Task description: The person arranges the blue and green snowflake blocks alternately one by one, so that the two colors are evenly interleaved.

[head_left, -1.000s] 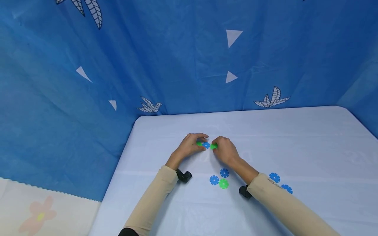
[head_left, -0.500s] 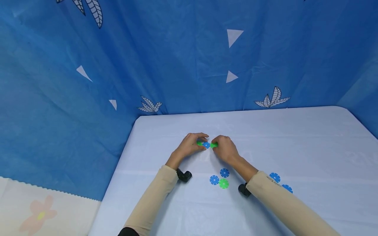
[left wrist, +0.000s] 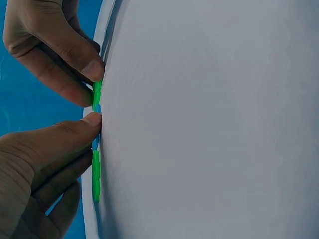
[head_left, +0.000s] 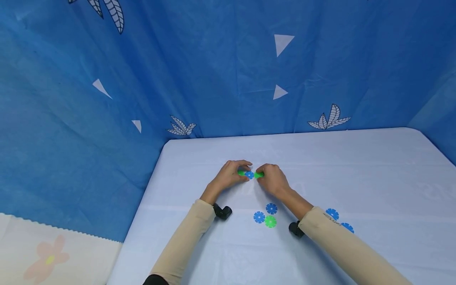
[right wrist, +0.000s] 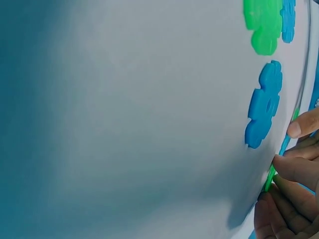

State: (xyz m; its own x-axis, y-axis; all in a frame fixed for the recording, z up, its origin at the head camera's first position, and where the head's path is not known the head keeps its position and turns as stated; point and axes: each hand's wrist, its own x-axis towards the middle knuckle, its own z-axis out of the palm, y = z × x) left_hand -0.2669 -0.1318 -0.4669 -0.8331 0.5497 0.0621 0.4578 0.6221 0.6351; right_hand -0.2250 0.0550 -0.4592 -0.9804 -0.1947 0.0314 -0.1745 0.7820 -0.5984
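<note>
A blue disc point(head_left: 249, 175) is pinched between the thumb and fingers of the left hand point(head_left: 227, 174), and a left-hand green disc point(head_left: 241, 173), joined in line with it, is framed by the curve of that hand. A right-hand green disc point(head_left: 259, 175) is pinched by the thumb and fingers of the right hand point(head_left: 273, 181); its edge is met by the blue disc's edge, though whether the two are slotted together cannot be told. The short row is held over the far half of the white table point(head_left: 356, 174). Nearer the person, a loose green disc point(head_left: 270, 221) and two loose blue discs point(head_left: 259, 217) are laid close together. Beside the right sleeve point(head_left: 349, 245), two more blue discs point(head_left: 332, 214) are seen, one partly covered.
</note>
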